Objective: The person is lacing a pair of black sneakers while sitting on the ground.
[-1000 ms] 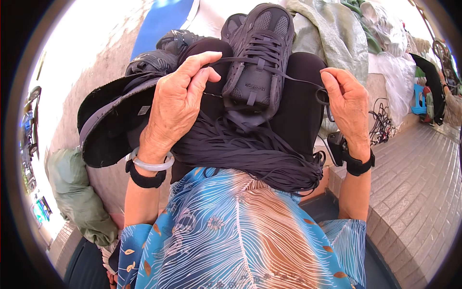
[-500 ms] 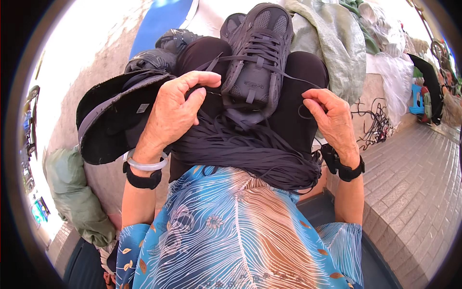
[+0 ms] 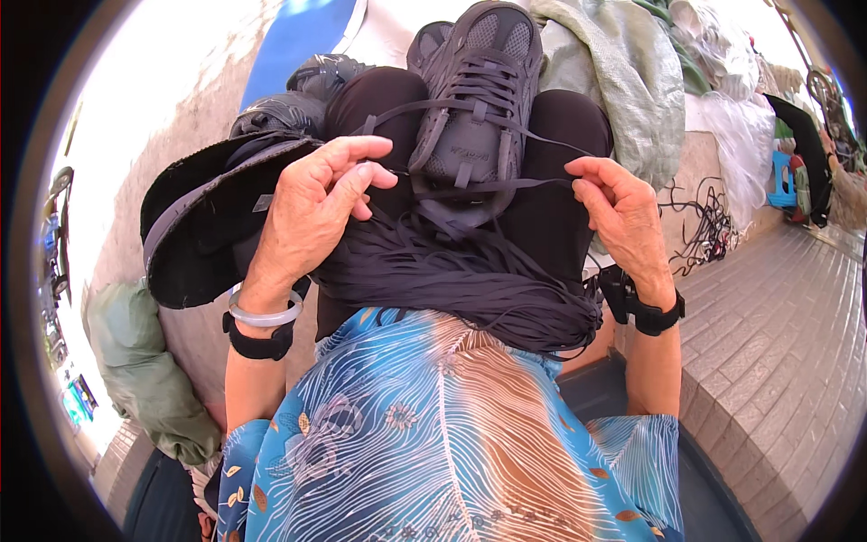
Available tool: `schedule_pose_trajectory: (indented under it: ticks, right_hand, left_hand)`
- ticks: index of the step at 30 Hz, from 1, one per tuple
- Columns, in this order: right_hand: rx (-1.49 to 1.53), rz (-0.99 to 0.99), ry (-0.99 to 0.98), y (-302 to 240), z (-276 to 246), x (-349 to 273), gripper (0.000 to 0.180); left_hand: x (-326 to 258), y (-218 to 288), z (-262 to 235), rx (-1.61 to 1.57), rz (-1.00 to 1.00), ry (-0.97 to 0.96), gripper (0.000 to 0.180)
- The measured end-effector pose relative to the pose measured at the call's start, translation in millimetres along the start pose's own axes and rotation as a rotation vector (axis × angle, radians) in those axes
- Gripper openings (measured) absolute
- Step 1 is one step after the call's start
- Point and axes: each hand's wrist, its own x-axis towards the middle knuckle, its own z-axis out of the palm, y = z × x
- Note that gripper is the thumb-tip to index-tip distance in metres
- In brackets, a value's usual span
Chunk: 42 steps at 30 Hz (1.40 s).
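Note:
A dark grey sneaker (image 3: 492,90) lies on my lap between my knees, its toe pointing away and its laces threaded across the tongue. My right hand (image 3: 619,203), right of the sneaker, pinches a flat dark shoelace (image 3: 528,183) that stretches left across the shoe's opening. On the other side, my left hand (image 3: 316,203) has its thumb and fingers curled together, with a bit of dark lace at the thumb tip. Loose lace ends spread from both sides of the sneaker's lacing. Below the hands, a thick bundle of dark laces (image 3: 461,289) rests across my lap.
Black curved shoe parts (image 3: 203,235) sit beside my left forearm, with other dark shoes (image 3: 284,113) beyond. A pale woven sack (image 3: 632,90) lies beyond my right knee. Tangled cords (image 3: 700,226) lie on the ground near tiled paving (image 3: 768,316). A green bundle (image 3: 144,361) is at left.
My left hand has moved slightly left. A length of shoelace now runs straighter from my right hand across the shoe opening, where a small loop hung by that hand before.

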Motion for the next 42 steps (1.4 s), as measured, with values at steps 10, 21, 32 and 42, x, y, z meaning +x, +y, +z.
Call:
schedule_pose_trajectory:
  ticks: [10, 21, 32, 42]
  right_hand:
    - [-0.581, -0.266, 0.08, 9, -22, -6, 0.011]
    - [-0.666, -0.552, -0.155, -5, 33, -2, 0.009]
    - [-0.466, -0.398, -0.162, -17, 27, 3, 0.01]
    - [-0.27, -0.356, -0.122, -16, 28, 13, 0.007]
  left_hand:
    - [-1, 0, 6, -0.038, 0.142, -0.038, 0.03]
    - [2, 22, 10, -0.075, -0.107, -0.012, 0.03]
    - [23, -9, 19, 0.157, 0.084, 0.041, 0.023]
    - [33, -2, 19, 0.16, -0.056, 0.054, 0.027]
